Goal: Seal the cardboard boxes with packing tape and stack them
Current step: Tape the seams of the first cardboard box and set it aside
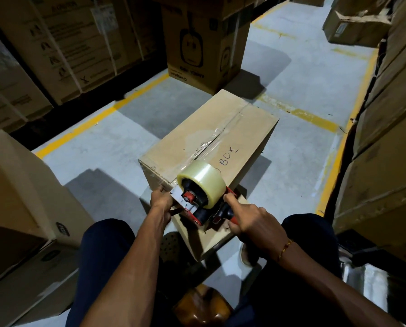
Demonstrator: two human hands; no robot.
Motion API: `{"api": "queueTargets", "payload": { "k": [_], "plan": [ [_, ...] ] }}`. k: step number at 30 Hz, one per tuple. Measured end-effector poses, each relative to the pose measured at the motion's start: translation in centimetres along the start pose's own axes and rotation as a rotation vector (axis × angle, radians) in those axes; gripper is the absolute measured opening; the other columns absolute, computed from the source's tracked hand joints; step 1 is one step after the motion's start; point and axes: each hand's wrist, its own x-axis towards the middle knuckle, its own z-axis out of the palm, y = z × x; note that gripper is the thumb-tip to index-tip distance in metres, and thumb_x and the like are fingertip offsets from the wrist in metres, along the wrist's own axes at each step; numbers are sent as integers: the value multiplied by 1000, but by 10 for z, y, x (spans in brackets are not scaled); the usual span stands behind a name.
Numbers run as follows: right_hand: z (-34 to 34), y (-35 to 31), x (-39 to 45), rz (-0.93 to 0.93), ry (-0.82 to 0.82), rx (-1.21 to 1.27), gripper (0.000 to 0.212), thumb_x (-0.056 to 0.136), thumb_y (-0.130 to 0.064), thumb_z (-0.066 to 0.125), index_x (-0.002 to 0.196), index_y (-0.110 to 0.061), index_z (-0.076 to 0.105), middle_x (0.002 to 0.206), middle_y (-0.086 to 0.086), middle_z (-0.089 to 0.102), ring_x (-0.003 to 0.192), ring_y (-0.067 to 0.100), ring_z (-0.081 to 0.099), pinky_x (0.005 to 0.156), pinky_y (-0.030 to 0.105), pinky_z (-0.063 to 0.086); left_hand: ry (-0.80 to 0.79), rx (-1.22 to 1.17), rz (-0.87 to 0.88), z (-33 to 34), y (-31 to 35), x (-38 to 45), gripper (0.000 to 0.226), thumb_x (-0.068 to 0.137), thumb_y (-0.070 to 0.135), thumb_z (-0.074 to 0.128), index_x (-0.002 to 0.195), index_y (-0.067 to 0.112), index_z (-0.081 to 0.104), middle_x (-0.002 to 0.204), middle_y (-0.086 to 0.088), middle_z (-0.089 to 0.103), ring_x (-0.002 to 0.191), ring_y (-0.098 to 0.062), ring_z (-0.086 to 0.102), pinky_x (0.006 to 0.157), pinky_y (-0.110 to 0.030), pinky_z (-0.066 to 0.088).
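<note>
A brown cardboard box [232, 128] marked "BOX" lies on the grey floor in front of me, clear tape running along its top seam. At its near end sits a red tape dispenser [204, 206] carrying a roll of clear tape [200, 179]. My right hand [249, 219] grips the dispenser's handle, index finger stretched along it. My left hand [160, 205] holds the box's near left corner beside the dispenser's front plate. A smaller cardboard box [211, 241] lies under the dispenser, close to my knees.
A tall printed carton [204, 50] stands just beyond the box. Stacked cartons line the left side [62, 48] and the right side [390, 138]; another carton [20, 208] is at my left knee. Yellow floor lines [334, 171] border the grey aisle.
</note>
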Motion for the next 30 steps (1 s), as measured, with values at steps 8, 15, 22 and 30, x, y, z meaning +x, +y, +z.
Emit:
{"api": "queueTargets", "payload": {
  "k": [8,15,22,30],
  "plan": [
    [-9,-5,1,26,9,1,61,95,-32,51,144,-39,17,95,6,59,88,36,55,71,41,41,-22,92,-24,3,-15,-12,11,99,13,59,89,8,61,96,-19,68,77,-29,65,72,-49,61],
    [-13,-9,1,27,0,14,52,93,-30,52,138,-37,26,91,6,60,85,38,57,75,47,51,-53,96,-54,12,-34,-16,23,101,-2,45,93,9,64,100,-17,69,89,-31,63,85,-60,58],
    [-27,-2,-1,65,-60,55,58,94,-27,53,141,-39,21,78,-1,47,82,35,52,76,44,49,-38,-6,-38,20,-27,-22,15,101,16,54,90,13,63,88,-16,69,72,-27,61,75,-46,59],
    [-19,12,-26,53,-23,-26,54,99,-30,51,144,-36,22,82,-1,45,78,29,45,73,41,43,-20,22,-29,17,-32,-15,30,97,11,61,72,19,48,86,-16,65,60,-22,57,51,-31,55]
  ]
}}
